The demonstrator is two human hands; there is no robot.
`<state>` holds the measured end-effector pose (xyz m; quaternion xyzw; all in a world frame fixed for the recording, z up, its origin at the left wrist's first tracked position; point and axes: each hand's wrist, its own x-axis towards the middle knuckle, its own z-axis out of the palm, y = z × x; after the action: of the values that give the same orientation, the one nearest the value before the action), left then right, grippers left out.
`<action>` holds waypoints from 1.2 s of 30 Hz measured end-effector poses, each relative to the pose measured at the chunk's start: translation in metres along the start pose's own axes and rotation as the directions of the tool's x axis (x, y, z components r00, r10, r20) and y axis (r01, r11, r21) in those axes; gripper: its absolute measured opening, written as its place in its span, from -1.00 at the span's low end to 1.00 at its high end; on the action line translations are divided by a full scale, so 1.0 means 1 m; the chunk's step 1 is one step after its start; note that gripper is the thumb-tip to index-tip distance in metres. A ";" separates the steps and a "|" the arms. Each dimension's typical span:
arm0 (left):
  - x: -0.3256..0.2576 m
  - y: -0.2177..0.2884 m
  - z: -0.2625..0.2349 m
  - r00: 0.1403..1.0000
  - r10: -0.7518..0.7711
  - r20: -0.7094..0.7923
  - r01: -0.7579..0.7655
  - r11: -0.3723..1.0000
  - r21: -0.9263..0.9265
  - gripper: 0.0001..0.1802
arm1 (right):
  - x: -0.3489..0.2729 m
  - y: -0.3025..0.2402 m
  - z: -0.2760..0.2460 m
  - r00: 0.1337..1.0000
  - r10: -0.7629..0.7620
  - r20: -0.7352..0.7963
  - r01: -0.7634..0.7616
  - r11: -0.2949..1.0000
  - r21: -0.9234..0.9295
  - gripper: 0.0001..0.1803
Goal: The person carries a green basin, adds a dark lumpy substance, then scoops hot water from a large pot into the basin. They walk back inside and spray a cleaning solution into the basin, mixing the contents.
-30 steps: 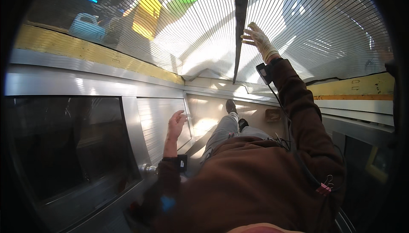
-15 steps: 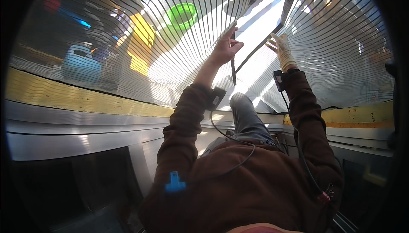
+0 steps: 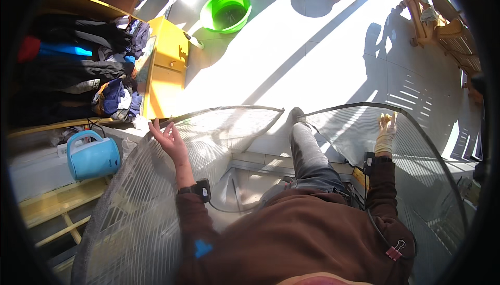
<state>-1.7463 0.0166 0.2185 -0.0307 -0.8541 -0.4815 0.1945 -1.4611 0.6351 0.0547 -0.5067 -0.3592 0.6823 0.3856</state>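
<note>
Closest in, a brown sweatshirt [image 3: 297, 233] is filling the lower middle, with a red clip [image 3: 394, 253] hanging at its right side. One leg in grey jeans [image 3: 310, 147] is pointing ahead into the gap between two see-through striped curtain panels. The left panel [image 3: 120, 233] is bowing out on the person's left, and the right panel [image 3: 359, 115] is curving around on the other side. The bare left hand [image 3: 172, 141] is opening its fingers wide at the left panel's dark edge, gripping nothing. The gloved right hand [image 3: 386, 133] is bending its fingers upward by the right panel; whether it is gripping that panel, I cannot tell. Small black boxes are sitting at both wrists.

Beyond the left panel, a light-blue kettle [image 3: 92, 159] is standing at the far left. Past it, dark clothes [image 3: 86, 69] are lying piled beside a yellow cabinet [image 3: 169, 66]. Farther off, a green basin [image 3: 211, 14] is resting on the sunlit floor [image 3: 307, 61], and wooden furniture [image 3: 424, 19] is standing at the upper right.
</note>
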 end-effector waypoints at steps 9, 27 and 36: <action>-0.015 -0.050 0.054 0.846 -0.526 -0.086 0.532 0.825 0.189 -0.04 | 0.032 0.092 0.126 0.790 0.471 -0.392 -0.592 0.752 -0.291 -0.52; 0.253 -0.175 0.181 0.126 -0.941 0.314 0.990 0.138 0.018 -0.49 | 0.044 0.074 0.552 0.750 0.613 0.247 -0.574 0.790 -0.216 -0.71; 0.413 -0.166 0.302 0.173 -0.850 0.498 0.951 0.275 0.139 -0.56 | 0.117 0.075 0.595 0.717 0.695 -0.051 -0.684 0.687 -0.244 -0.82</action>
<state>-2.2580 0.1242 0.0947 0.3442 -0.6653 -0.5606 -0.3530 -2.0717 0.6471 0.0755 -0.6324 -0.2328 0.7384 0.0269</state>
